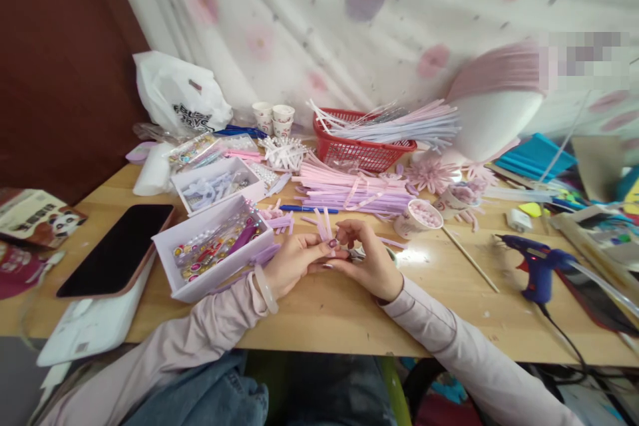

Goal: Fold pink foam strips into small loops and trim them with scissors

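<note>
My left hand (294, 263) pinches a few short lilac pipe cleaner pieces (323, 223) between thumb and fingers, their ends fanned upward. Against it, the curled fingers of my right hand (369, 261) close on the lower end of the same pieces. That lower end is hidden by my fingertips. A small metallic thing (357, 253), partly covered by my right hand, shows behind its fingers. Just beyond my hands lie a blue pen (309, 209) and a pile of pink and purple pipe cleaners (354, 193).
White boxes of beads (172, 279) and lilac pieces (182, 196) stand left, near a phone (120, 246). Behind is a red basket (344, 150) of pipe cleaners. Paper cups (412, 223), a wooden stick (469, 258) and a blue glue gun (539, 273) are right.
</note>
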Available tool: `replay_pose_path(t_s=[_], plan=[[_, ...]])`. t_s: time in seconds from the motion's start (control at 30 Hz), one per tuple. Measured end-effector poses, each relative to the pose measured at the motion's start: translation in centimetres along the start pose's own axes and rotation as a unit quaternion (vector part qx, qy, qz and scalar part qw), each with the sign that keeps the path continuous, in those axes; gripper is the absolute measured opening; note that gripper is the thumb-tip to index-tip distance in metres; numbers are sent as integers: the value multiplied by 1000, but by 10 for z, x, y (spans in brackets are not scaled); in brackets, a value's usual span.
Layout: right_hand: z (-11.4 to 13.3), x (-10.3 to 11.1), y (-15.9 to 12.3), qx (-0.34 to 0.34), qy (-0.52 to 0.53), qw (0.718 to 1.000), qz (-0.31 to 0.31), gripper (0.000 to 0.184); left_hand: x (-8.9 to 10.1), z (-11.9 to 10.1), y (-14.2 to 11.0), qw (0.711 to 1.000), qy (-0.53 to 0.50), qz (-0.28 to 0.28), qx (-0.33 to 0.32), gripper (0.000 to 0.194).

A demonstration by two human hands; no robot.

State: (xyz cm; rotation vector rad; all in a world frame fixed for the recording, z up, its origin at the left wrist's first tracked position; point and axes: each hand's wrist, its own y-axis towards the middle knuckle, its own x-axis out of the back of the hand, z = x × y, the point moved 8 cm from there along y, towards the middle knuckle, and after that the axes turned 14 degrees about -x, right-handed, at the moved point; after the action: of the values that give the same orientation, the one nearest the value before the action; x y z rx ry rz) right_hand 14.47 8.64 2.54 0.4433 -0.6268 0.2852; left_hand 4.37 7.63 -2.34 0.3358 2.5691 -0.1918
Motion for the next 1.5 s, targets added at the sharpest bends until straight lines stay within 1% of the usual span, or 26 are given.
replay_pose_path(t_s=[0.13, 0.3, 0.37, 0.43, 0.47, 0.5, 0.57, 0.6, 0.67, 0.73, 0.77, 0.9, 1.0, 1.07, 1.1, 1.13, 1.17, 1.2, 1.27, 1.33, 1.43, 1.5], plan=[[3, 1, 0, 18, -21, 1000, -3, 53, 2, 1, 1, 1000, -19, -6, -9, 32], [2, -2, 1, -3, -31, 999, -26, 43, 0, 0, 2, 1000, -10, 11, -27, 34], [3, -2, 0, -3, -31, 999, -26, 44, 0, 0, 2, 999, -2, 16, -28, 37], [6, 2, -1, 9, -35, 999, -22, 45, 0, 1, 1, 999, 0, 22, -24, 37], [6, 6, -2, 11, -42, 999, -22, 42, 0, 1, 1, 999, -3, 28, -22, 36], [6, 12, -4, 6, -54, 998, -25, 35, 0, 1, 0, 999, -6, 33, -19, 36], [1, 27, -8, -25, -94, 995, -34, 17, 1, 0, 0, 999, -8, 42, -12, 37], [-2, 33, -10, -42, -122, 991, -30, 12, 1, -1, 0, 999, -6, 47, -9, 37], [-6, 37, -16, -63, -194, 979, 19, 11, 0, -3, 1, 998, 0, 60, -12, 38], [-8, 32, -22, -68, -265, 958, 84, 12, -1, -7, 2, 997, 10, 74, -20, 38], [-8, 30, -25, -69, -292, 948, 107, 13, -1, -8, 2, 997, 15, 78, -22, 38], [-3, 21, -27, -74, -352, 922, 142, 18, -1, -10, 3, 996, 32, 85, -26, 37], [-7, 24, -23, -88, -363, 914, 159, 13, 0, -10, 2, 995, 39, 91, -29, 36], [-16, 35, -20, -126, -319, 926, 159, 15, 1, -10, 3, 995, 39, 90, -29, 35], [-22, 42, -20, -155, -268, 937, 159, 18, 2, -11, 3, 995, 37, 87, -30, 35], [-28, 47, -20, -186, -197, 948, 166, 21, 3, -12, 4, 995, 33, 84, -31, 34], [-33, 51, -21, -217, -114, 953, 177, 24, 3, -13, 4, 996, 29, 81, -34, 34], [-37, 53, -22, -243, -29, 950, 195, 27, 3, -15, 4, 996, 25, 80, -38, 33], [-38, 51, -24, -264, 105, 928, 240, 33, 2, -20, 4, 996, 18, 81, -45, 32], [-30, 46, -22, -240, 165, 911, 291, 41, 2, -26, 2, 995, 21, 83, -51, 32], [-10, 40, -13, -162, 176, 909, 340, 47, 4, -35, 1, 993, 48, 88, -58, 31], [-1, 36, -5, -135, 168, 910, 354, 45, 4, -39, 0, 991, 71, 95, -62, 29]])
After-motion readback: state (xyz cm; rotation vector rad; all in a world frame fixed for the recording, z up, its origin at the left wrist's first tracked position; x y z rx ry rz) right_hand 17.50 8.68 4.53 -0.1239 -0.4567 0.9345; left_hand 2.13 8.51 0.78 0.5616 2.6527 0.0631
